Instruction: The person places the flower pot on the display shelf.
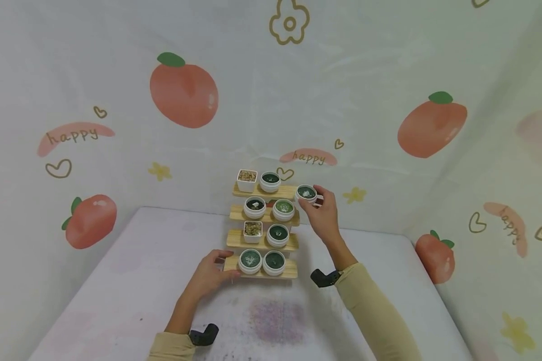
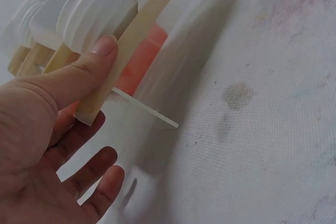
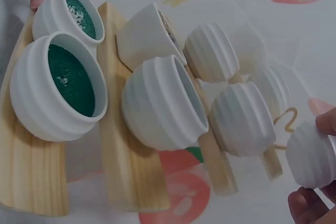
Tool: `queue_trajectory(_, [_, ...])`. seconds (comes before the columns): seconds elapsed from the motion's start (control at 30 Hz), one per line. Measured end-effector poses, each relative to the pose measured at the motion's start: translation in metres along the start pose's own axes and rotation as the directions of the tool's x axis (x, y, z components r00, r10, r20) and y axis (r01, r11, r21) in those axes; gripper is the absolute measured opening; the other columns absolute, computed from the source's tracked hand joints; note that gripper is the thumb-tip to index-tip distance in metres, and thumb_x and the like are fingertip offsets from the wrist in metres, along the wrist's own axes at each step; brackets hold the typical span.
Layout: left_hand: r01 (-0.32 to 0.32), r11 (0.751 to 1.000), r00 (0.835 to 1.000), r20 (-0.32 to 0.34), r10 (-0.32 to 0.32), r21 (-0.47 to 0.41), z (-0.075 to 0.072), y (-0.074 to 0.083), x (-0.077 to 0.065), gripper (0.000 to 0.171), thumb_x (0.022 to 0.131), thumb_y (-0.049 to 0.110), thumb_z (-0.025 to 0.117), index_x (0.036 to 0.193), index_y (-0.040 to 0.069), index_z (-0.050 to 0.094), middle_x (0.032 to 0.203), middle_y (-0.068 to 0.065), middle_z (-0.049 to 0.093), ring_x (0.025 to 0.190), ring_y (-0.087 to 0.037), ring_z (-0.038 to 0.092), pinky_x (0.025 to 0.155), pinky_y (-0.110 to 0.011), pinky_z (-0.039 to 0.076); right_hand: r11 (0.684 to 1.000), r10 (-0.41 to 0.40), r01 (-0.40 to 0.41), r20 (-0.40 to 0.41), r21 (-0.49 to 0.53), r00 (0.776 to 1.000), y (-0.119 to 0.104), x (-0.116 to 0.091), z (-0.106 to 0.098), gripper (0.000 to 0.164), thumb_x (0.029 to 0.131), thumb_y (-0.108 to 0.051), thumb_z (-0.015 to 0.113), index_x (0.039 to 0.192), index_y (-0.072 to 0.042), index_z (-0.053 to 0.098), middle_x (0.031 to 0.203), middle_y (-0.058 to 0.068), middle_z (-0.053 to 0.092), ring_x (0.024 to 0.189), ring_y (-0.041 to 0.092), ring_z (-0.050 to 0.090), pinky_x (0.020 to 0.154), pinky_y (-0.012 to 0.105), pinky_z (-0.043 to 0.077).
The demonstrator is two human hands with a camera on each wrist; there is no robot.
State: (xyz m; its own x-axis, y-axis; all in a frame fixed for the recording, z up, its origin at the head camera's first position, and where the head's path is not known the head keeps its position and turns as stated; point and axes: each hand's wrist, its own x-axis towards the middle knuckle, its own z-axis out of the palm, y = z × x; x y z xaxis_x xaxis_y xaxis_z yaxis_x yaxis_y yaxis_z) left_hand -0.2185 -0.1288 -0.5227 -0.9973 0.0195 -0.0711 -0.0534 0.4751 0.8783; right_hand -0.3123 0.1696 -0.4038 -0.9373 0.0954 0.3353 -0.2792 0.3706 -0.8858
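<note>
A stepped stand with several wooden shelves (image 1: 291,269) holds small white ribbed bowls of green filling and square white cups with a grainy topping. My left hand (image 1: 209,272) pinches the left end of the lowest shelf, thumb on top and index finger beneath, the other fingers loose, as the left wrist view shows. Beside the top shelf's right end, my right hand (image 1: 323,214) grips a white ribbed bowl (image 1: 306,193) with dark green filling and pale bits. Only part of that hand and the bowl (image 3: 308,156) show at the right wrist view's edge.
Two bowls (image 1: 250,261) stand on the lowest shelf, and a square cup (image 1: 247,180) stands at the left of the top one. A white cloth (image 1: 162,281) covers the table, with a fruit-printed curtain (image 1: 253,100) behind and at the sides.
</note>
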Motion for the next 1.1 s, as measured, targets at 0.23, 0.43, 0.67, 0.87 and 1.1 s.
queue_trajectory(0.23, [-0.008, 1.0, 1.0, -0.016, 0.008, -0.013, 0.004, -0.003, 0.002, 0.068, 0.072, 0.026, 0.094, 0.13, 0.007, 0.064, 0.13, -0.017, 0.066, 0.12, -0.035, 0.06, 0.094, -0.048, 0.051, 1.0, -0.008, 0.007, 0.023, 0.029, 1.0, -0.007, 0.013, 0.013, 0.062, 0.094, -0.015, 0.073, 0.148, 0.001, 0.045, 0.144, 0.02, 0.046, 0.122, 0.036, 0.058, 0.103, 0.046, 0.051])
queue_trajectory(0.43, [0.004, 0.999, 1.0, -0.016, -0.004, -0.032, 0.008, -0.004, 0.002, 0.067, 0.072, 0.026, 0.094, 0.13, 0.008, 0.064, 0.126, -0.015, 0.067, 0.118, -0.032, 0.061, 0.09, -0.043, 0.052, 1.0, 0.012, -0.013, 0.04, 0.025, 0.999, -0.005, 0.024, 0.022, 0.064, 0.095, -0.017, 0.072, 0.149, 0.0, 0.044, 0.147, 0.021, 0.046, 0.126, 0.038, 0.057, 0.104, 0.046, 0.05])
queue_trajectory(0.67, [0.01, 0.999, 1.0, -0.017, -0.011, -0.031, 0.007, -0.002, 0.001, 0.068, 0.071, 0.027, 0.094, 0.129, 0.008, 0.064, 0.127, -0.016, 0.067, 0.118, -0.033, 0.061, 0.091, -0.045, 0.052, 0.999, 0.001, 0.002, 0.058, -0.049, 0.998, -0.005, 0.027, 0.022, 0.064, 0.096, -0.021, 0.072, 0.15, -0.001, 0.044, 0.146, 0.02, 0.048, 0.127, 0.038, 0.056, 0.102, 0.047, 0.05])
queue_trajectory(0.87, [0.019, 1.0, 1.0, -0.021, -0.02, -0.024, 0.006, -0.004, 0.003, 0.068, 0.072, 0.028, 0.094, 0.13, 0.01, 0.065, 0.127, -0.015, 0.067, 0.119, -0.032, 0.061, 0.092, -0.045, 0.052, 0.993, -0.03, 0.043, 0.114, -0.114, 0.993, -0.006, 0.03, 0.021, 0.065, 0.098, -0.023, 0.069, 0.152, 0.0, 0.041, 0.147, 0.022, 0.046, 0.13, 0.041, 0.054, 0.107, 0.05, 0.048])
queue_trajectory(1.1, [0.035, 0.999, 0.999, -0.029, -0.036, -0.027, 0.005, -0.005, 0.003, 0.069, 0.071, 0.028, 0.094, 0.13, 0.011, 0.065, 0.126, -0.015, 0.067, 0.118, -0.032, 0.061, 0.09, -0.043, 0.052, 0.983, -0.061, 0.082, 0.129, -0.166, 0.99, -0.007, 0.032, 0.027, 0.063, 0.099, -0.023, 0.068, 0.151, 0.003, 0.041, 0.143, 0.023, 0.047, 0.125, 0.04, 0.058, 0.101, 0.046, 0.052])
